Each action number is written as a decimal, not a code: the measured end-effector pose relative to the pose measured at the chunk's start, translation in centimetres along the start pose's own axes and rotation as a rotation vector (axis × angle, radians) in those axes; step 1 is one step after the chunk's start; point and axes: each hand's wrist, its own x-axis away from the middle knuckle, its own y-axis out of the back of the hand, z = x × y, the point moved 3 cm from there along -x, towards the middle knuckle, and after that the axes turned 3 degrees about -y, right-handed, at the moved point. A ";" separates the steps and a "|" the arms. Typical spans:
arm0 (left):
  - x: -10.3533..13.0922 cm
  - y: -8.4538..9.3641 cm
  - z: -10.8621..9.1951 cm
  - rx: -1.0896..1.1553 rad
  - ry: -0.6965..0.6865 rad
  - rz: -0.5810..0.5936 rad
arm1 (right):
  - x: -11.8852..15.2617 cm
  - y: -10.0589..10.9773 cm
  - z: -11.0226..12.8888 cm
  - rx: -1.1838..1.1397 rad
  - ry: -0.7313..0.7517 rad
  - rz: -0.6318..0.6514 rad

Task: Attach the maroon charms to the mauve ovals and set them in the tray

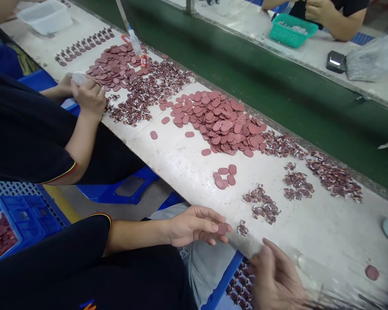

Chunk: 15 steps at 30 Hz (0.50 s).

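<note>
My left hand (200, 226) is closed on a flat reddish-brown oval disc (222, 229), held between thumb and fingers over the table's near edge. Opposite it, my right hand (276, 275) is smeared by motion, so its grip cannot be made out. A blurred, pale translucent shape (302, 261) shows beside that hand. Close to my left fingertips lies a small brown-and-white figure piece (242, 228). Beyond it are a cluster of the same figure pieces (261, 204) and a few loose oval discs (224, 176).
A big heap of oval discs (220, 122) covers the mid-table (177, 159), with more figure pieces (334, 176) to its right. At left, a co-worker's hand (90, 97) grips a whitish object. A blue crate (19, 224) stands lower left; another blue tray (221, 280) lies below the table edge.
</note>
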 end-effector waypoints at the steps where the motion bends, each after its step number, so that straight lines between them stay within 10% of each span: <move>1: 0.0 0.0 -0.1 -0.002 -0.005 -0.005 | 0.2 -0.8 0.8 0.072 0.062 0.047; 7: 0.2 -0.3 0.1 -0.020 -0.019 0.000 | -1.9 -2.4 1.6 0.376 0.088 0.259; 15: 0.0 -0.6 1.2 -0.117 -0.083 0.056 | 4.3 -0.3 0.0 -0.460 0.042 0.218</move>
